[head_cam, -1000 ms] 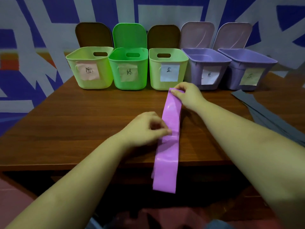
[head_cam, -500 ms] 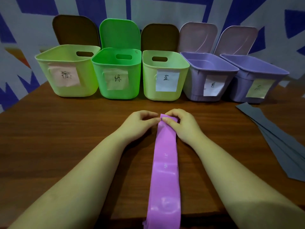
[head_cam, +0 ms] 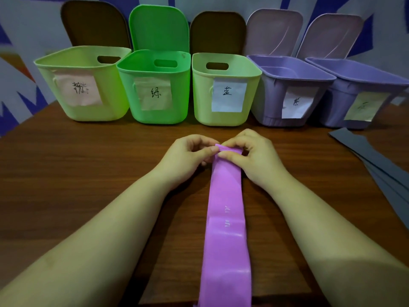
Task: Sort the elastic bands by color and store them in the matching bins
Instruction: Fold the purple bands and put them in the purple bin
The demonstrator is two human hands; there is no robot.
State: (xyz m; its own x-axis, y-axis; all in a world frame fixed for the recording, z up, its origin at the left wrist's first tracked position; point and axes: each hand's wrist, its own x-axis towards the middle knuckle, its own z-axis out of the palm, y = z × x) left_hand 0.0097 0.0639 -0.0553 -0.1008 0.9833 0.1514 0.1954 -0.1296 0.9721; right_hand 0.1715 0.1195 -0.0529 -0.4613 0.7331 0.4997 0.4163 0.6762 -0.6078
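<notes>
A long purple elastic band (head_cam: pixel 225 222) lies flat on the brown table (head_cam: pixel 88 173), running from the table's middle to its near edge and over it. My left hand (head_cam: pixel 186 158) and my right hand (head_cam: pixel 254 158) both pinch the band's far end, which is bunched into a small fold between my thumbs and fingers. Five open bins with paper labels stand in a row at the back: a yellow-green bin (head_cam: pixel 106 107), a green bin (head_cam: pixel 177 103), another yellow-green bin (head_cam: pixel 203 103), a lilac bin (head_cam: pixel 270 103) and a second lilac bin (head_cam: pixel 336 107).
Several dark grey bands (head_cam: pixel 376 165) lie stacked on the table at the right edge. Each bin's lid stands raised behind it against a blue and white patterned wall. Bare wood stretches to the left of my arms.
My left hand moved from the band's middle up to its far end beside my right hand. The view came closer to the table and bins. The far end is now bunched.
</notes>
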